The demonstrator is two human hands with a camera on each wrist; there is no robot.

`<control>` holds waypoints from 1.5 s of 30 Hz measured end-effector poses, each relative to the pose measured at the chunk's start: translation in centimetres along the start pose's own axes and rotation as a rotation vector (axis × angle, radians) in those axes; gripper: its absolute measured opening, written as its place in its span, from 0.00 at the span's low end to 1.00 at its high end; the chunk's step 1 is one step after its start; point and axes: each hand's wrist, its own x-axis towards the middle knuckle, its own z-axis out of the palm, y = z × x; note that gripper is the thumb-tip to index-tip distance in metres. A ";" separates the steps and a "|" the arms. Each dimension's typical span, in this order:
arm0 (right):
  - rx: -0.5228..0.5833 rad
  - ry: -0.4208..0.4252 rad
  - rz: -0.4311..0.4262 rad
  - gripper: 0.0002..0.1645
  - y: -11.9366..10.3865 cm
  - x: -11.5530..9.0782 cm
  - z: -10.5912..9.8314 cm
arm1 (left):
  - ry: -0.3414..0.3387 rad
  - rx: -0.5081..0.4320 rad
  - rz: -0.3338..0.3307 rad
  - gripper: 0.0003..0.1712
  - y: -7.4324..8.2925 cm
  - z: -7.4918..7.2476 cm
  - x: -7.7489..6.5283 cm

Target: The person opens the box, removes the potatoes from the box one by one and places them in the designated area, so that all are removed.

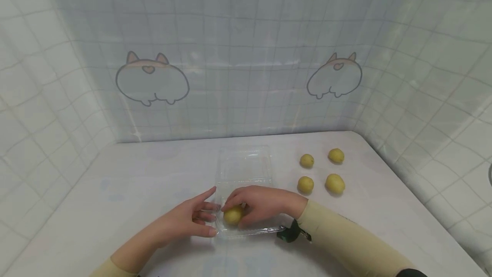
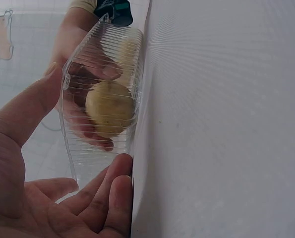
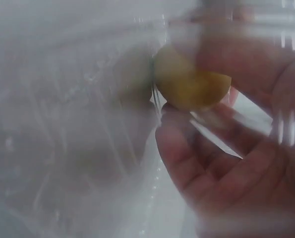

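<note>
A clear plastic clamshell box [image 1: 246, 231] lies on the table with its lid [image 1: 245, 165] folded back, away from me. Over the near half, my right hand [image 1: 265, 203] holds a yellow lemon [image 1: 233, 216] between thumb and fingers, inside the box at its left side. Through the ribbed wall in the left wrist view, the lemon [image 2: 110, 109] shows close to the base. My left hand [image 1: 190, 219] is beside the box's left wall, fingers spread and thumb apart, with fingertips right at the plastic. It holds nothing.
To the right of the box, several lemons lie loose on the white table [image 1: 153, 183], among them a larger lemon [image 1: 335, 184] and a smaller lemon [image 1: 306, 160]. Grid-patterned curtains [image 1: 246, 76] stand behind and at both sides.
</note>
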 end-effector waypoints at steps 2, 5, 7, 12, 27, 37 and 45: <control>-0.008 -0.005 -0.005 0.30 0.0 0.0 0.0 | -0.001 0.007 -0.002 0.60 0.1 0.0 0.0; -0.004 -0.014 -0.010 0.31 0.0 0.0 -0.1 | -0.001 0.005 -0.004 0.60 0.2 -0.1 0.0; 0.009 -0.015 -0.007 0.30 0.0 0.0 -0.1 | 0.000 0.001 -0.002 0.60 0.3 -0.1 0.0; 0.031 0.005 0.024 0.30 -0.1 0.0 0.1 | 0.003 0.000 -0.004 0.60 0.4 0.0 0.0; 0.099 0.231 0.040 0.30 -0.1 -0.9 -0.9 | 0.002 -0.010 -0.011 0.59 0.4 0.0 -0.1; 0.145 0.388 0.123 0.32 0.8 -3.1 -2.5 | 0.014 0.003 -0.023 0.60 0.0 -0.1 0.0; 0.179 0.478 0.199 0.33 1.8 -6.0 -4.0 | 0.019 -0.015 -0.022 0.60 0.1 -0.2 0.0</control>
